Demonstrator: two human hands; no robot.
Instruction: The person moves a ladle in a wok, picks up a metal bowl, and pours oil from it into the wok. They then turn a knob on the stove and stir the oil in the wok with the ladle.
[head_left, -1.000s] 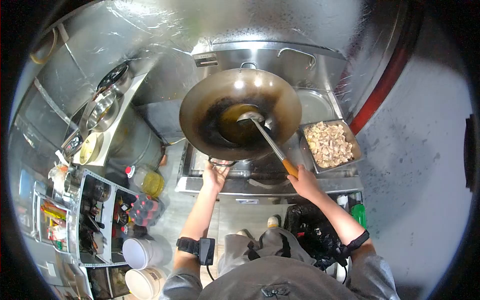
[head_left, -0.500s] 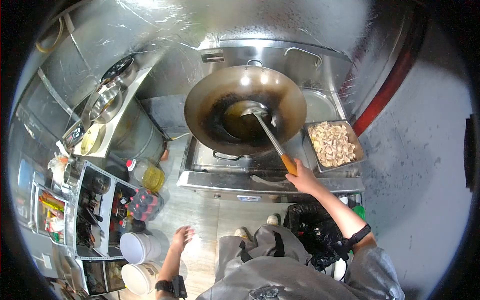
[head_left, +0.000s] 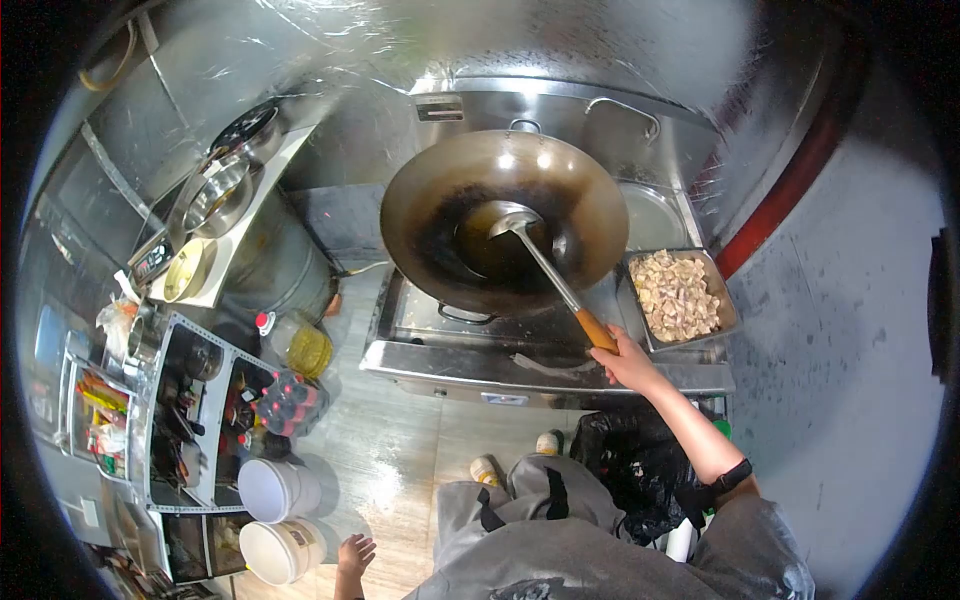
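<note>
My right hand (head_left: pixel 628 362) is closed around the wooden handle of a wok spatula (head_left: pixel 552 275). The spatula's metal head rests inside a large round wok (head_left: pixel 420 225), near a pool of oil (head_left: pixel 485 250) at the bottom. The wok sits on a steel stove (head_left: pixel 440 358). To its right, a rectangular metal tray (head_left: pixel 738 325) is filled with pale chopped pieces, seemingly meat (head_left: pixel 675 295). Low on the left, above the floor, my left hand (head_left: pixel 356 553) holds nothing, its fingers apart.
Left of the stove stand an oil jug (head_left: pixel 303 345), a pack of dark bottles (head_left: pixel 290 402) and two white buckets (head_left: pixel 275 490). Metal bowls (head_left: pixel 217 197) sit on a side counter. A black-lined bin (head_left: pixel 625 460) is below the stove's right front, and a faucet (head_left: pixel 630 112) is behind.
My left hand has dropped lower, toward my body. The wok, stove and tray appear shifted slightly right as the view moves; my right hand keeps its grip on the spatula.
</note>
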